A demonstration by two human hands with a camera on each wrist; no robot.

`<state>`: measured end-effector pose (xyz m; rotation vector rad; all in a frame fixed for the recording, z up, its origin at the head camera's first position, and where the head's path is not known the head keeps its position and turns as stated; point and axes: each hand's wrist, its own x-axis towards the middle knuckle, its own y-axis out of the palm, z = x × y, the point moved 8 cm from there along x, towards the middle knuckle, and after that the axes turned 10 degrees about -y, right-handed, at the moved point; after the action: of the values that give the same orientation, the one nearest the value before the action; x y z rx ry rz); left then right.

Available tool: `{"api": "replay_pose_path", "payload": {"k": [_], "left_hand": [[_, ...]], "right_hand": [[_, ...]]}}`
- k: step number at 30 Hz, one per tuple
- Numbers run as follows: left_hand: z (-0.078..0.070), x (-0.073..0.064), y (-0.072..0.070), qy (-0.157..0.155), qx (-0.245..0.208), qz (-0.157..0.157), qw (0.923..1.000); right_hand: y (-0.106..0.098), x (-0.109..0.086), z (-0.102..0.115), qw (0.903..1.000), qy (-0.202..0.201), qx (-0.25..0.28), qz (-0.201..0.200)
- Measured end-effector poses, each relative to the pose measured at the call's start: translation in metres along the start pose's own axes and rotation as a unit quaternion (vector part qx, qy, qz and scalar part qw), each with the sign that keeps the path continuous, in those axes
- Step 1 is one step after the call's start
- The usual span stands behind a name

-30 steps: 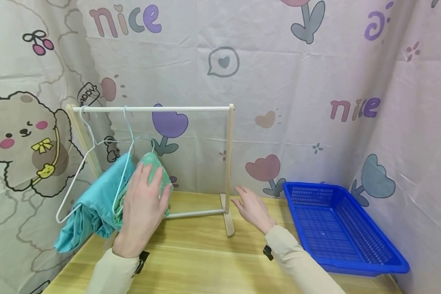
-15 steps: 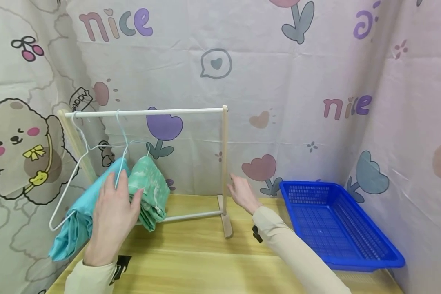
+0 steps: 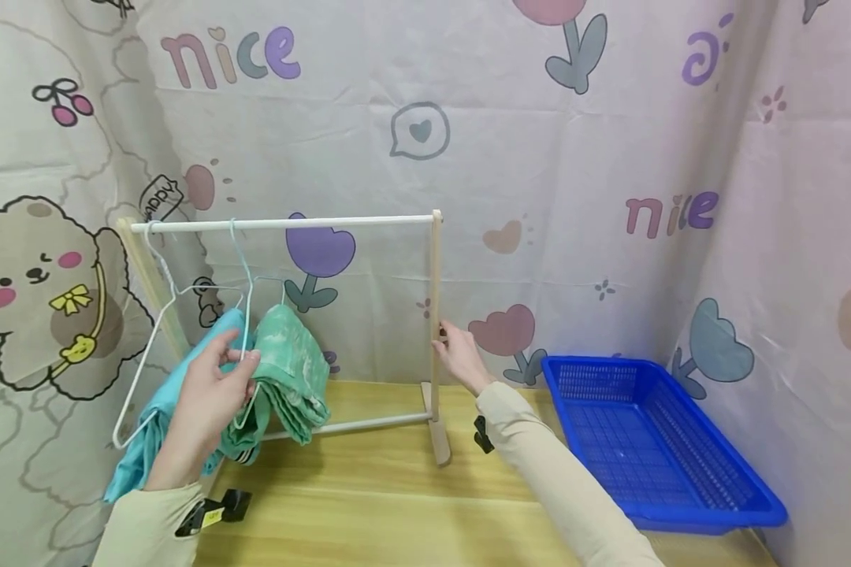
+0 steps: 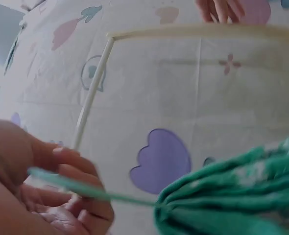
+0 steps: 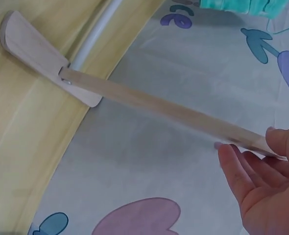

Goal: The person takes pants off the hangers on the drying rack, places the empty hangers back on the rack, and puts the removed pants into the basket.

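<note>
A wooden clothes rack with a white top rail (image 3: pixel 340 222) stands on the table. From the rail hang a pale blue hanger (image 3: pixel 249 287) with a folded green patterned garment (image 3: pixel 294 366), and a white hanger (image 3: pixel 142 354) bearing a bright blue garment (image 3: pixel 206 346). My left hand (image 3: pixel 209 394) pinches the near side of the pale blue hanger; in the left wrist view its fingers curl behind the hanger, beside the bunched green cloth (image 4: pixel 242 186). My right hand (image 3: pixel 462 358) grips the right post (image 3: pixel 436 291), thumb on one side and fingers on the other in the right wrist view.
A blue plastic basket (image 3: pixel 702 516) stands at the right of the wooden table (image 3: pixel 369 512). The rack's foot (image 3: pixel 439 441) and lower bar (image 3: pixel 376 424) lie between. Printed curtains (image 3: pixel 539 157) close in the back and both sides.
My left hand moved from in front of the green garment leftward, its fingers going from spread to pinching the hanger. My right hand moved up and left onto the post and took hold.
</note>
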<state>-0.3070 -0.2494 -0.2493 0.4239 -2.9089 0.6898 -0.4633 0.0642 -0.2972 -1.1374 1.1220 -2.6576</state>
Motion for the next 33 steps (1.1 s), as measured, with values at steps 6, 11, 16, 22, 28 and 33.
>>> {"api": "replay_pose_path", "payload": {"k": [6, 11, 16, 22, 28, 33], "left_hand": [[0.006, 0.013, -0.001, -0.016, -0.067, 0.015, 0.9975], [0.008, 0.017, 0.005, -0.012, -0.115, 0.064, 0.9913], [0.009, 0.016, 0.006, -0.017, -0.157, 0.059, 0.9857], [0.008, 0.017, 0.002, -0.027, -0.154, 0.003, 0.9876], [0.005, 0.014, 0.001, -0.011, -0.15, -0.022, 0.9883], [0.0, 0.014, 0.002, 0.012, -0.201, -0.018, 0.9793]], "right_hand": [[0.003, 0.002, -0.008, 0.9996, 0.024, -0.012, 0.009], [0.006, 0.003, -0.01, 0.9987, 0.046, 0.001, 0.023], [0.011, 0.006, -0.009, 0.9972, 0.06, -0.013, 0.042], [0.012, 0.009, -0.01, 0.997, 0.06, -0.023, 0.043], [0.013, 0.008, -0.012, 0.9968, 0.065, -0.018, 0.043], [0.014, 0.009, -0.012, 0.9969, 0.063, -0.027, 0.04]]}}
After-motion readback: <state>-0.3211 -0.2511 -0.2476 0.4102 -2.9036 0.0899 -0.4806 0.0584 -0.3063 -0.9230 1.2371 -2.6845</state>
